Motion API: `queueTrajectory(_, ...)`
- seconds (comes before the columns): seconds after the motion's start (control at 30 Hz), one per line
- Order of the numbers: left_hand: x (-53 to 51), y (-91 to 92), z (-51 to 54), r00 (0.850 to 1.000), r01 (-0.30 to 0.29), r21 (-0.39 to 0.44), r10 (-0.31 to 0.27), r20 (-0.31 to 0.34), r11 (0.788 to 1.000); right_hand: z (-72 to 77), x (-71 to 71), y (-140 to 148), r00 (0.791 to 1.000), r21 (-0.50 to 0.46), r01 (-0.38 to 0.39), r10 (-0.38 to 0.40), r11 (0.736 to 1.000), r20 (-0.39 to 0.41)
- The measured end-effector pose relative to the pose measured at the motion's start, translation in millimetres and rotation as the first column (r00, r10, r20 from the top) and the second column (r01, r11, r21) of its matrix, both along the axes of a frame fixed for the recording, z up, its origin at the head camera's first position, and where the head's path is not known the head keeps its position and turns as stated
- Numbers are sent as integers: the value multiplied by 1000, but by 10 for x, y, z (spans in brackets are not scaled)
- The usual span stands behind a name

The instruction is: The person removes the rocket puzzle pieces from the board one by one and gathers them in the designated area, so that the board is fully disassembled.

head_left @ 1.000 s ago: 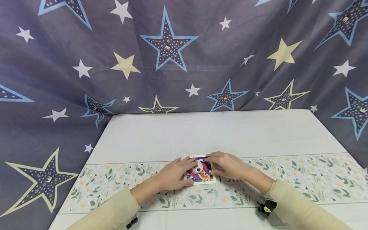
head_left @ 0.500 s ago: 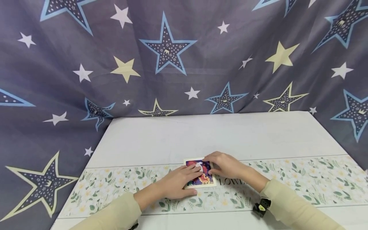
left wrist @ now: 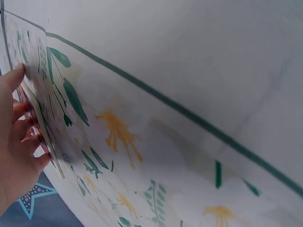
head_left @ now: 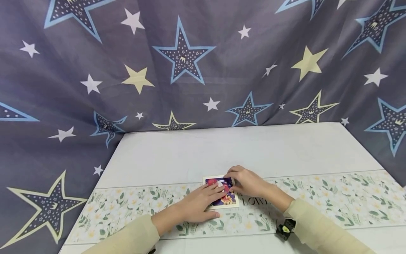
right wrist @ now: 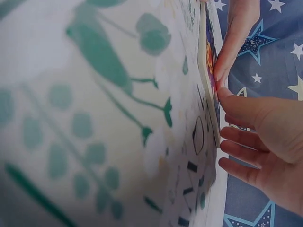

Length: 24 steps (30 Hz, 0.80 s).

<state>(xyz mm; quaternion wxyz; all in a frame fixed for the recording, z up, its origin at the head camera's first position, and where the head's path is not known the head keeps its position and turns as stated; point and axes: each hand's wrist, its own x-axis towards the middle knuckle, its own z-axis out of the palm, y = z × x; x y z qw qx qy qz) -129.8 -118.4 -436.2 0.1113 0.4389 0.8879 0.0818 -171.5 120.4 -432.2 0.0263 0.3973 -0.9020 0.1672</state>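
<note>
A small, flat picture board [head_left: 226, 200] with a cream border and a purple, red and orange print lies on the floral band of the table. My left hand [head_left: 200, 204] rests on its left part, fingers extended across the print and thumb on the cloth below it. These fingers hide much of the picture, including most of a white patch. My right hand [head_left: 247, 180] touches the board's right side, fingers bent lightly near the upper right corner. In the right wrist view its thumb [right wrist: 232, 101] meets the print, while the other fingers [right wrist: 241, 146] lie by the edge.
The white table covering [head_left: 253, 148] has a printed floral strip [head_left: 317, 197] with dark lettering [head_left: 252, 201] just right of the board. A dark star-patterned curtain [head_left: 222, 84] hangs behind and at the sides. A black wrist device [head_left: 285, 229] sits below the right sleeve.
My left hand has slid rightward and a little nearer across the print, covering more of the white patch. The right hand stays by the board's right side. The head view has tilted slightly.
</note>
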Motion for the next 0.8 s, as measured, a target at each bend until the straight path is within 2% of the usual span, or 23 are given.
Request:
queueTrajectory(0.13, -12, 2, 4, 1000, -2, 8, 2, -4, 1000, 3, -18, -20, 999, 1, 19, -19, 1000, -27)
queueTrajectory(0.4, -30, 3, 3, 1000, -3, 15, 4, -4, 1000, 11, -55, -63, 998, -9, 63, -63, 998, -4)
queueTrajectory(0.7, -12, 12, 22, 1000, -20, -20, 20, 5, 1000, 41, -59, -107, 992, -29, 110, -108, 993, 69)
queueTrajectory(0.8, -4, 17, 30, 1000, -18, -22, 18, 7, 1000, 42, -69, -121, 984, -36, 136, -131, 990, 119)
